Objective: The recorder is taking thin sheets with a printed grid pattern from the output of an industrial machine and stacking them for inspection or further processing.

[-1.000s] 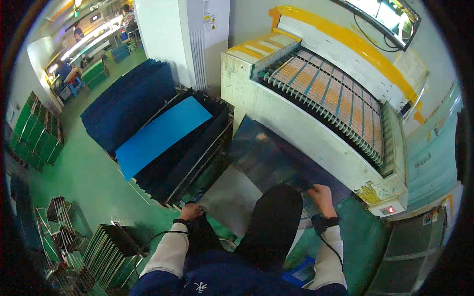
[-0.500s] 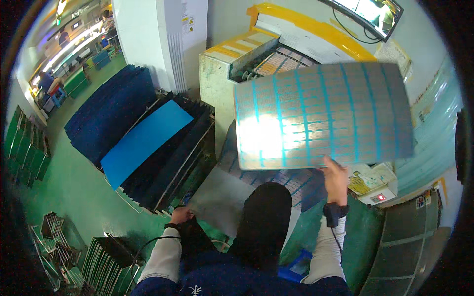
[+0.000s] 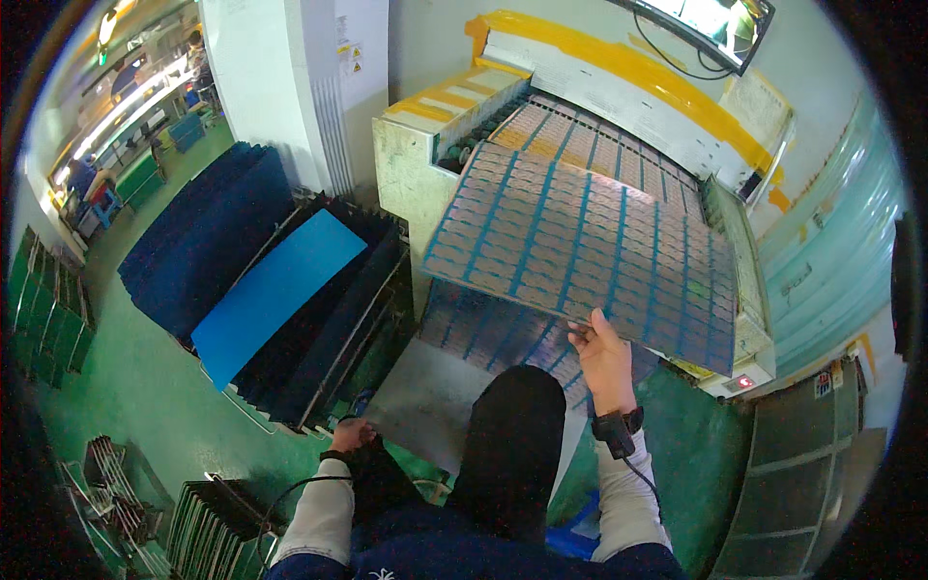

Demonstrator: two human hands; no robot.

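My right hand (image 3: 607, 360) grips the near edge of a large, thin circuit-board panel (image 3: 590, 246), thumb on top and fingers curled at the rim. Copper-coloured patterns and blue stripes cover the panel, which is held tilted in front of the machine. My left hand (image 3: 353, 437) is curled low beside my left knee, close to the corner of a plain grey sheet (image 3: 416, 391); whatever its fingers hold, if anything, is hidden. Another striped panel (image 3: 474, 324) lies under the raised one, partly covered by it and by my knee.
The machine (image 3: 411, 164), edged with yellow tape, has more patterned panels (image 3: 541, 126) on its bed. To the left, a rack of dark boards (image 3: 208, 227) carries a bright blue sheet (image 3: 280, 295). Wire racks (image 3: 213, 527) stand at lower left, a grey panelled surface (image 3: 788, 483) at right.
The striped panel has come down and left and tilted flatter, its bright glare gone. My right hand moved left with it, uncovering more of the machine bed. My left hand stayed about where it was.
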